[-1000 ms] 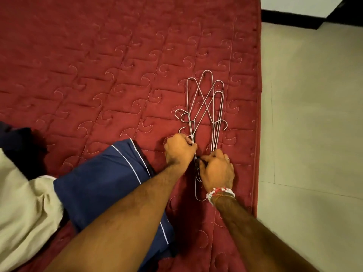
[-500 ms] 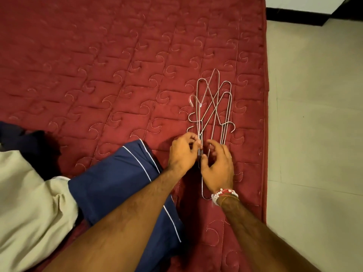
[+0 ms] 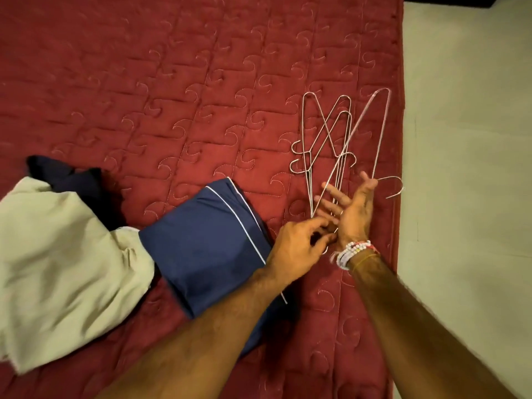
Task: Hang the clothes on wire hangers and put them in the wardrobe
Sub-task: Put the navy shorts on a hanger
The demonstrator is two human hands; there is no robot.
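— Left hand (image 3: 299,246)?
— Curled, thumb and fingertips pinching the near ends of the hangers (image 3: 326,131), right beside the other wrist.
— And the right hand (image 3: 352,208)?
— Palm up, fingers spread and nearly straight, with wires lying across them. Touching a lone hanger (image 3: 381,133) fanned off to the right (blurred there, so exact contact hard to read).
— Whereabouts of the bunch?
— On the red bedcover (image 3: 172,82), close to its right edge, just short of the pale floor (image 3: 466,139).
— Clothes?
— Folded blue garment (image 3: 207,240) under the left forearm, touching a crumpled pale garment (image 3: 63,254) further left. Beaded bracelets (image 3: 355,250) round the right wrist.
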